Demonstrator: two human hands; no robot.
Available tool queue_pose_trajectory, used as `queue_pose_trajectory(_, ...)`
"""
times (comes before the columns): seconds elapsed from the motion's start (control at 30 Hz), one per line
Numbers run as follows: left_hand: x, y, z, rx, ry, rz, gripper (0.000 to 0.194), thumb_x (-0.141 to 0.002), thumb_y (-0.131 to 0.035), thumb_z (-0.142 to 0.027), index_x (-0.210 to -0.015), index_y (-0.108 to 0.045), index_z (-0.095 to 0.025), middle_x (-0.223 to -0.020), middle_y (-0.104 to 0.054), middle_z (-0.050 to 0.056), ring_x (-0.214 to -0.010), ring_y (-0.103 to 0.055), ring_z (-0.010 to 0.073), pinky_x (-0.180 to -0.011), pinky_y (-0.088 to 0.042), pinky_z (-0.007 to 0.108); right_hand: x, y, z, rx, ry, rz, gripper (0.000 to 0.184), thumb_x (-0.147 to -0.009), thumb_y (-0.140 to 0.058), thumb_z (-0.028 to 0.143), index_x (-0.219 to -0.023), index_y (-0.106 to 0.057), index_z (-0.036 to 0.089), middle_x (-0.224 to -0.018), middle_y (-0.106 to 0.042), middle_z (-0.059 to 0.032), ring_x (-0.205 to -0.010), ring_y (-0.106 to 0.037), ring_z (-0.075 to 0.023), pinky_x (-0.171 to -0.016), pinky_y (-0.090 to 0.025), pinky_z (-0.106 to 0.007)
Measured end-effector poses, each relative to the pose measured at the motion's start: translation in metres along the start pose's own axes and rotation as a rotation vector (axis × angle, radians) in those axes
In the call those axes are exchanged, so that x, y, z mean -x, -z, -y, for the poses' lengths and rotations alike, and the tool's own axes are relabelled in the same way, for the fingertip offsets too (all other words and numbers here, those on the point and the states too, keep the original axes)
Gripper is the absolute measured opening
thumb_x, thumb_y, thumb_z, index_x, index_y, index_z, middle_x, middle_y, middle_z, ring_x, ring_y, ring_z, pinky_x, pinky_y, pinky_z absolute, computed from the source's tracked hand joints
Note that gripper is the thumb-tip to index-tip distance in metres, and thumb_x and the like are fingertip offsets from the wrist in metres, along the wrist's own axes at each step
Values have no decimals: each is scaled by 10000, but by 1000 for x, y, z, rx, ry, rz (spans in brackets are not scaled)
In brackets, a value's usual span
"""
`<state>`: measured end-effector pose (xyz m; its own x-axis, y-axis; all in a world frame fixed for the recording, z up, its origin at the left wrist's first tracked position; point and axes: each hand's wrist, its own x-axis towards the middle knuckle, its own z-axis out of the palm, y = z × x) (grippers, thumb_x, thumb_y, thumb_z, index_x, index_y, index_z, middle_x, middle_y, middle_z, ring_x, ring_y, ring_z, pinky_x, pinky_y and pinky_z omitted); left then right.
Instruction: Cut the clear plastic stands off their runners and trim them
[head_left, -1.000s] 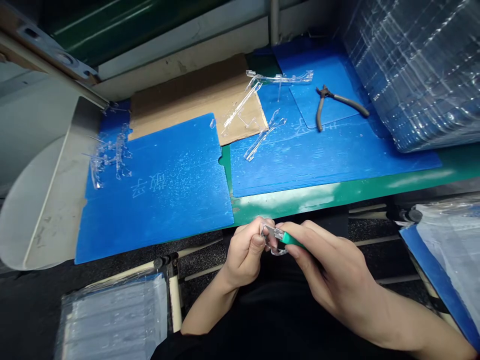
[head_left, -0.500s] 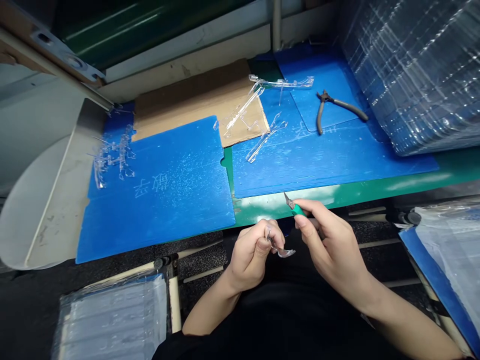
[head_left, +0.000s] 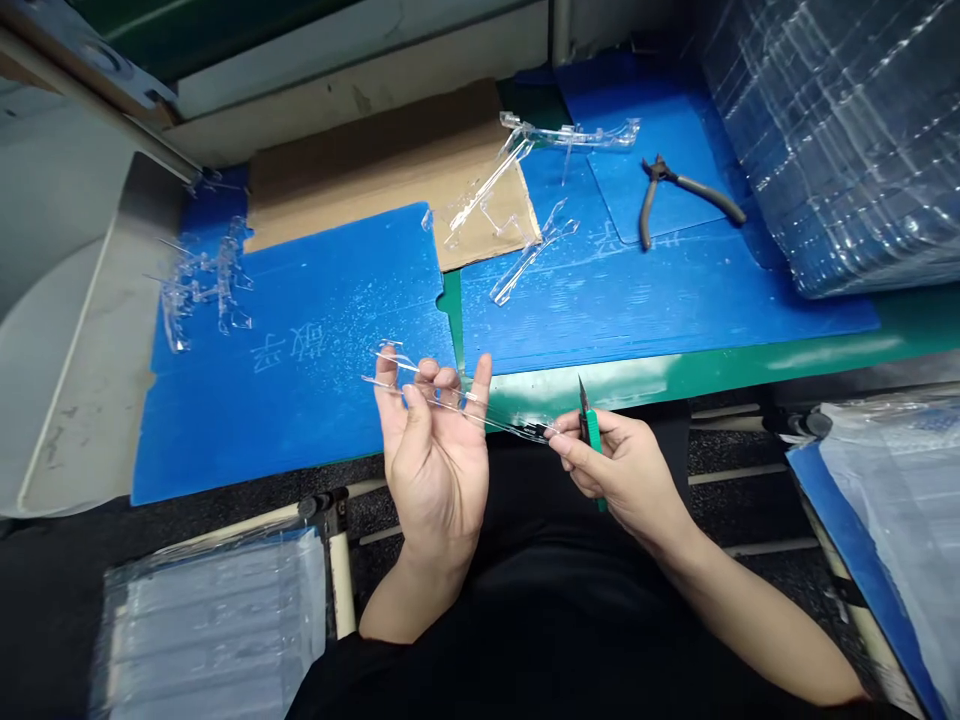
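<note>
A long, thin clear plastic part [head_left: 495, 418] stretches between both hands above the bench's front edge. My left hand [head_left: 439, 465] is palm up with fingers spread, and the part lies across them under the thumb. With thumb and fingertips, my right hand [head_left: 626, 465] pinches the part's right end. That same hand also grips a green-handled craft knife [head_left: 591, 432], its pointed blade up and away from the part. More clear plastic pieces [head_left: 536, 250] lie beyond the hands, partly over cardboard.
Blue plastic sheets [head_left: 337, 300] and a cardboard sheet [head_left: 360, 165] cover the green bench. Cutting pliers [head_left: 660, 190] lie at right, beside a tall stack of clear trays [head_left: 847, 150]. Several clear pieces [head_left: 202, 285] sit at left. Carts with wrapped stacks [head_left: 217, 620] flank me below.
My left hand has turned from a closed fist to palm up, spreading its fingers along the clear part. My right hand now holds the part's end too, with the knife turned more upright.
</note>
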<state>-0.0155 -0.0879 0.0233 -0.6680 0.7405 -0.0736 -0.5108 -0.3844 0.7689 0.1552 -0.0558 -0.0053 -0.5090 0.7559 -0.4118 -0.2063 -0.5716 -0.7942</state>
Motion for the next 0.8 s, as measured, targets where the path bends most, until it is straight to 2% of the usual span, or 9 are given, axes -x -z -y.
queue_pose_trajectory(0.17, 2, 1, 0, 12, 19, -8, 226, -1124, -564, -187, -1242, -719, -302, -1066, -683, -50, -977, -698, 43, -1332, -439, 457, 0, -7, -2, -57, -35, -35, 346, -829, -953, 450, -899, -779, 160, -609, -558, 48, -446, -333, -28, -417, -212, -182)
queue_pose_trajectory(0.27, -2, 9, -3, -59, 7, -1, 211, -1111, -619, -266, -1306, -693, -300, -1125, -716, -20, -1063, -735, 88, -1247, -537, 418, -2, -8, -5, 1, -13, -50, 356, -836, -940, 477, -911, -788, 164, -603, -556, 48, -445, -342, -36, -413, -248, -186)
queue_pose_trajectory(0.33, -6, 20, -8, -196, -58, 6, 376, -1065, -708, -322, -1426, -606, -348, -1176, -736, 2, -1078, -770, 133, -1104, -633, 373, -2, -10, -7, 129, 30, -72, 352, -859, -916, 490, -921, -798, 165, -613, -581, 31, -457, -393, -59, -419, -301, -201)
queue_pose_trajectory(0.43, -3, 46, -25, -459, -215, -32, 684, -1028, -765, -358, -1594, -382, -396, -1112, -775, 9, -848, -801, 134, -839, -680, 284, 3, -19, -12, 422, 165, -93, 295, -896, -879, 469, -909, -811, 182, -637, -644, 1, -505, -529, -120, -464, -427, -242)
queue_pose_trajectory(0.5, 6, 67, -37, -603, -257, -102, 681, -1033, -754, -395, -1589, -364, -338, -992, -787, -2, -687, -766, 113, -730, -649, 239, 6, -27, -18, 595, 285, -63, 243, -905, -867, 446, -901, -820, 208, -682, -700, -14, -558, -622, -162, -539, -526, -278)
queue_pose_trajectory(0.63, 30, 111, -58, -617, -251, -279, 557, -1017, -757, -467, -1431, -453, -254, -915, -783, 3, -604, -749, 117, -552, -538, 188, -2, -49, -43, 793, 430, 100, 194, -906, -867, 431, -931, -831, 242, -815, -781, -23, -686, -738, -212, -696, -609, -312)
queue_pose_trajectory(0.73, 52, 142, -79, -597, -267, -374, 378, -1026, -730, -486, -1219, -531, -230, -843, -744, -12, -567, -732, 120, -478, -477, 184, -11, -76, -69, 858, 427, 335, 206, -913, -859, 442, -916, -826, 239, -829, -796, -22, -698, -752, -220, -701, -610, -313)
queue_pose_trajectory(0.8, 72, 167, -104, -644, -289, -450, 316, -1032, -719, -466, -1153, -548, -228, -785, -716, -32, -520, -700, 113, -457, -473, 189, -15, -96, -81, 870, 388, 516, 214, -923, -845, 452, -933, -827, 239, -835, -799, -21, -701, -752, -223, -700, -613, -317)
